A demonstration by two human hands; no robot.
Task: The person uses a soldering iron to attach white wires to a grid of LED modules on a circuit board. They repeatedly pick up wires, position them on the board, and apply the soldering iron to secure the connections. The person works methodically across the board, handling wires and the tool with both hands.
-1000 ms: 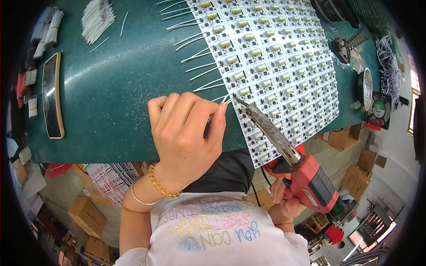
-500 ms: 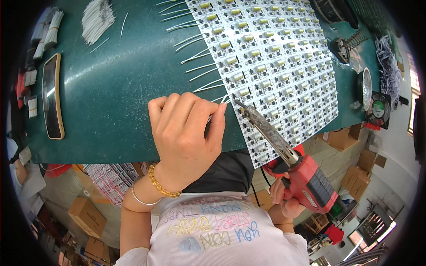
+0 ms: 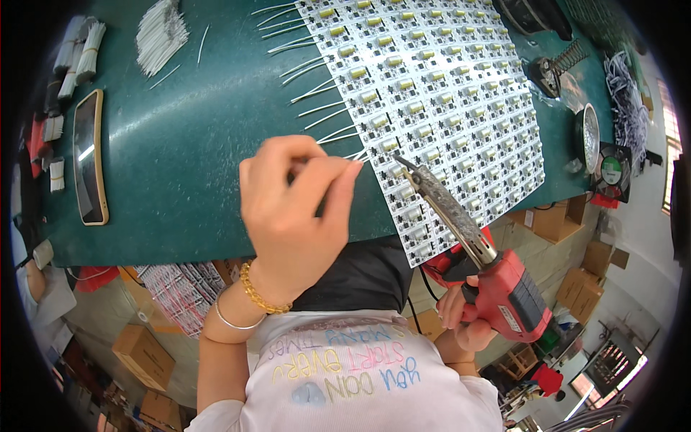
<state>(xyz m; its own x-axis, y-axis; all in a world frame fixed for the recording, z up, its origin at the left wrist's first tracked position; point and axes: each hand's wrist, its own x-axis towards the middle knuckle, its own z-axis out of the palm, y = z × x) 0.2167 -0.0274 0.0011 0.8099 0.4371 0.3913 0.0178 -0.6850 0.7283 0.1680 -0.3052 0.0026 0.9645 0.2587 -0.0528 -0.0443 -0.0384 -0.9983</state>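
My left hand (image 3: 295, 194) hovers at the left edge of a large sheet of white circuit boards (image 3: 446, 115). Thumb and forefinger are pinched together beside the ends of short white wires (image 3: 358, 154); whatever sits between the fingertips is too small to make out. Gripped in my right hand (image 3: 464, 317) is a red and black gun-style soldering iron (image 3: 511, 295). Its dark tip points up and left, over the boards in the leftmost column, just right of my left fingertips. More white wires (image 3: 317, 92) stick out leftward from that edge, mostly in pairs.
A green table (image 3: 180, 165) carries the sheet. A phone (image 3: 89, 158), a loose pile of white wires (image 3: 162, 39) and bundled wires (image 3: 90, 54) lie at left. On the right stand a coiled iron holder (image 3: 551, 72), a round metal dish (image 3: 587, 137) and a small fan (image 3: 612, 171).
My left hand has drawn slightly left and its fingers have shifted, leaving the wire ends more visible. The soldering iron's tip has moved a little right and up, away from the sheet's edge.
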